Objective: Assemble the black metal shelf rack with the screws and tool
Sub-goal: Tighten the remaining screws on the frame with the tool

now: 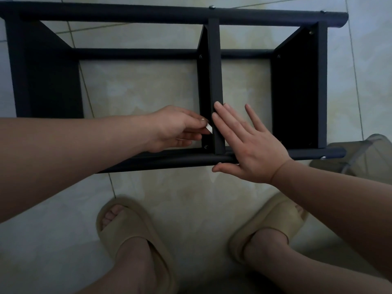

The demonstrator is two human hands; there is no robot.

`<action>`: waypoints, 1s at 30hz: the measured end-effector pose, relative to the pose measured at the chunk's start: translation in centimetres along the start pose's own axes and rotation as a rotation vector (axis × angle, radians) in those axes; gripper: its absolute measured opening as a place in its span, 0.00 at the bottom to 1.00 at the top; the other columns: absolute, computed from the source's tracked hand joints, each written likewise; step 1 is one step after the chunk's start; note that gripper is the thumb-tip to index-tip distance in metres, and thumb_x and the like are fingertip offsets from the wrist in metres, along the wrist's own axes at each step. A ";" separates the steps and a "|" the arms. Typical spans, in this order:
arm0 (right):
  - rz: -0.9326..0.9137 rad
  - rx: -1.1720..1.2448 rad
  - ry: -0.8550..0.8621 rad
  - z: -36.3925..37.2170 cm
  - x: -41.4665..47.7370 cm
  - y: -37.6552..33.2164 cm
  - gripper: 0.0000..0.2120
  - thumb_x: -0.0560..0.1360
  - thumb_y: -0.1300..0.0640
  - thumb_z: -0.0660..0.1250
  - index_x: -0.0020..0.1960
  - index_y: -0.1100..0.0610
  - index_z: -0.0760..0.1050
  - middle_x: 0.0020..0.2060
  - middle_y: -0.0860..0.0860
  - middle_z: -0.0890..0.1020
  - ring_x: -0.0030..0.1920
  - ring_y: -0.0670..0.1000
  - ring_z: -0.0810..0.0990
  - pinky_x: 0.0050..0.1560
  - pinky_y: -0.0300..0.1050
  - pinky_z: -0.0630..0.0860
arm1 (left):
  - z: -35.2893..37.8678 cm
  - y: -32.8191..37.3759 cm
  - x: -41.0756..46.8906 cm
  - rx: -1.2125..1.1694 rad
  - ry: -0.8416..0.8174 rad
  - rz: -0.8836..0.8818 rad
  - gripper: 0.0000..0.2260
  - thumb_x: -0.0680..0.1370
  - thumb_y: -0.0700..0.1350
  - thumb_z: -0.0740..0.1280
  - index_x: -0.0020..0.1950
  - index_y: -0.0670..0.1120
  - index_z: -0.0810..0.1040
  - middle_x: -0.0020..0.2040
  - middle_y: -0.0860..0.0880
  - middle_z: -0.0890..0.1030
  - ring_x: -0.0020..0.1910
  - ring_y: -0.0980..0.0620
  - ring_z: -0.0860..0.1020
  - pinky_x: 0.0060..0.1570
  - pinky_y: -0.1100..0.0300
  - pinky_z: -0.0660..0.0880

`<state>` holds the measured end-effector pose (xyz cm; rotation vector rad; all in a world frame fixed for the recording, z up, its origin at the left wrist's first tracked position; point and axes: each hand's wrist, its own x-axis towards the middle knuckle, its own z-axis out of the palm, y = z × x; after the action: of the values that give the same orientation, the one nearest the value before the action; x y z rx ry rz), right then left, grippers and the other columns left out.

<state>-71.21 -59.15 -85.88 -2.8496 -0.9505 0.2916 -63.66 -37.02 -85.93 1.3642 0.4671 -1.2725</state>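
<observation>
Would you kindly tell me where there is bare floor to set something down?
Bare tile shows between the left panel and the middle panel, and between the near pole and the slippers. Crowded where the left hand, pinching a white tab, meets the right hand.

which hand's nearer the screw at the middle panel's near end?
Left. The left hand, pinching a white tab, is beside the screw; the right hand lies flat beyond the panel.

You have a single view, the wide-angle camera on your head: it faces forward and steeply down, close over the black rack [215, 77] on the tiled floor [148, 85], taking in your slippers [121, 223] at the bottom edge.
</observation>
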 end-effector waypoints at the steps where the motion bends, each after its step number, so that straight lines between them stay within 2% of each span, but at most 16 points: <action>1: 0.000 0.014 -0.002 0.0 0.0 0.0 0.48 0.79 0.28 0.55 0.82 0.64 0.52 0.82 0.58 0.52 0.82 0.57 0.51 0.78 0.66 0.54 | 0.0 0.0 0.0 -0.004 -0.001 -0.001 0.05 0.80 0.45 0.68 0.55 0.48 0.81 0.45 0.52 0.86 0.39 0.58 0.82 0.42 0.62 0.75; 4: 0.006 0.036 -0.009 0.1 0.0 0.0 0.48 0.78 0.28 0.56 0.82 0.63 0.52 0.82 0.58 0.51 0.82 0.57 0.51 0.78 0.66 0.55 | 0.1 0.2 0.1 -0.009 0.008 0.003 0.06 0.80 0.45 0.68 0.56 0.48 0.80 0.44 0.53 0.86 0.39 0.58 0.82 0.44 0.61 0.74; 8: 0.008 0.041 -0.005 0.0 0.0 -0.1 0.48 0.79 0.28 0.56 0.82 0.63 0.52 0.82 0.58 0.52 0.82 0.57 0.51 0.78 0.65 0.55 | 0.3 0.5 0.3 -0.025 0.048 0.029 0.03 0.81 0.45 0.67 0.52 0.49 0.80 0.42 0.54 0.86 0.38 0.59 0.80 0.44 0.61 0.73; 15: 0.018 0.046 -0.018 0.0 0.0 -0.2 0.48 0.79 0.28 0.55 0.82 0.63 0.51 0.82 0.57 0.51 0.82 0.57 0.51 0.78 0.65 0.56 | 0.5 0.1 0.0 0.067 0.019 0.021 0.02 0.80 0.46 0.68 0.51 0.49 0.80 0.41 0.53 0.86 0.37 0.58 0.81 0.42 0.61 0.74; 22: 0.021 0.045 -0.023 -0.2 0.0 -0.2 0.47 0.78 0.29 0.56 0.82 0.63 0.52 0.82 0.57 0.50 0.82 0.57 0.51 0.78 0.66 0.57 | 1.7 -0.4 -0.1 -0.099 0.062 -0.076 0.08 0.82 0.46 0.64 0.45 0.46 0.77 0.36 0.52 0.85 0.34 0.58 0.78 0.35 0.64 0.72; 27: 0.023 0.041 -0.027 -0.1 0.0 -0.2 0.47 0.78 0.29 0.56 0.82 0.63 0.52 0.82 0.58 0.51 0.82 0.57 0.51 0.78 0.66 0.57 | 1.6 -0.2 -0.1 -0.058 0.053 -0.049 0.07 0.83 0.44 0.62 0.47 0.46 0.76 0.36 0.52 0.85 0.36 0.57 0.78 0.36 0.64 0.72; 30: 0.024 0.041 -0.027 -0.1 0.0 -0.2 0.47 0.78 0.29 0.56 0.82 0.63 0.52 0.82 0.58 0.51 0.82 0.57 0.51 0.77 0.66 0.57 | 1.2 -0.1 -0.2 -0.002 0.027 -0.027 0.08 0.84 0.42 0.61 0.45 0.47 0.76 0.36 0.53 0.85 0.36 0.57 0.78 0.35 0.65 0.72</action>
<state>-71.29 -59.02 -85.73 -2.8291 -0.9048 0.3485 -64.35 -38.01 -85.51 1.3787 0.5070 -1.2762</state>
